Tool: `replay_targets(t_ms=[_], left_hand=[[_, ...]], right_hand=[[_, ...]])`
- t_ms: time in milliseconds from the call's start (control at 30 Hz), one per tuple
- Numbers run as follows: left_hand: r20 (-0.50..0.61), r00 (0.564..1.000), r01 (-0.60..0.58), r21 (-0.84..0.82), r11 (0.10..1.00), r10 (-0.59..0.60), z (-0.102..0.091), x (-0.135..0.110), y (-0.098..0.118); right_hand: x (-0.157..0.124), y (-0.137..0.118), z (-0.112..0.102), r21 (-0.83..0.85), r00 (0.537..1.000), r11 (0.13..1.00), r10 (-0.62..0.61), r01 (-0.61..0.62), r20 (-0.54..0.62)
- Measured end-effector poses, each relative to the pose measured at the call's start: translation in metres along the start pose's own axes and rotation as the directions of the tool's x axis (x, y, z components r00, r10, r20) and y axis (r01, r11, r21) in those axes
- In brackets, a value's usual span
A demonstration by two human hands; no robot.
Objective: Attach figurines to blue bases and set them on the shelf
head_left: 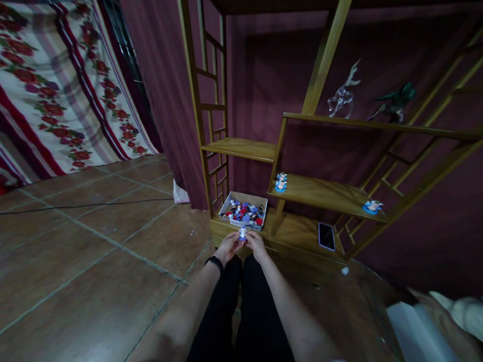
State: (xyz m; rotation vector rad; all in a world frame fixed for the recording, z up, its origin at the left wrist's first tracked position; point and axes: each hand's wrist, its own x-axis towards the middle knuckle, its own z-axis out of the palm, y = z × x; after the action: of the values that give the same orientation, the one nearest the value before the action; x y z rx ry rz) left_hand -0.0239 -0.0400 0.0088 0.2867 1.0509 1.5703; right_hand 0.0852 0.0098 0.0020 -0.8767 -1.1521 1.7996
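My left hand (227, 247) and my right hand (257, 245) meet in front of me, both pinching a small figurine (242, 233) with a blue base. Just beyond them a white box (228, 201) full of small red, blue and white figurines sits on the bottom board of a wooden shelf unit (294, 229). Two more figurines on blue bases stand on the middle shelf, one (281, 182) at its left end, one (373, 206) at its right end. A black band is on my left wrist.
A phone (326, 236) lies flat on the bottom board, right of the box. A clear glass deer (343, 93) and a dark green figure (396, 103) stand on an upper shelf. Maroon curtain behind, floral cloth (56, 85) at left, a cable (86, 205) across the tiled floor.
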Motion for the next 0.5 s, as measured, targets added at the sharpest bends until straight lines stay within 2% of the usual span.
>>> replay_targets(t_ms=[300,500], left_hand=[[-0.018,1.000,-0.013,-0.029,1.000,0.012,0.0017,0.0028,-0.0069],[-0.025,1.000,0.008,-0.022,1.000,-0.009,0.0016,0.0046,-0.0055]], right_hand=[[0.0041,0.0065,0.0005,-0.040,0.997,0.999,-0.035,0.033,-0.062],[0.0071,0.0092,0.0006,-0.069,0.998,0.996,-0.051,0.048,-0.041]])
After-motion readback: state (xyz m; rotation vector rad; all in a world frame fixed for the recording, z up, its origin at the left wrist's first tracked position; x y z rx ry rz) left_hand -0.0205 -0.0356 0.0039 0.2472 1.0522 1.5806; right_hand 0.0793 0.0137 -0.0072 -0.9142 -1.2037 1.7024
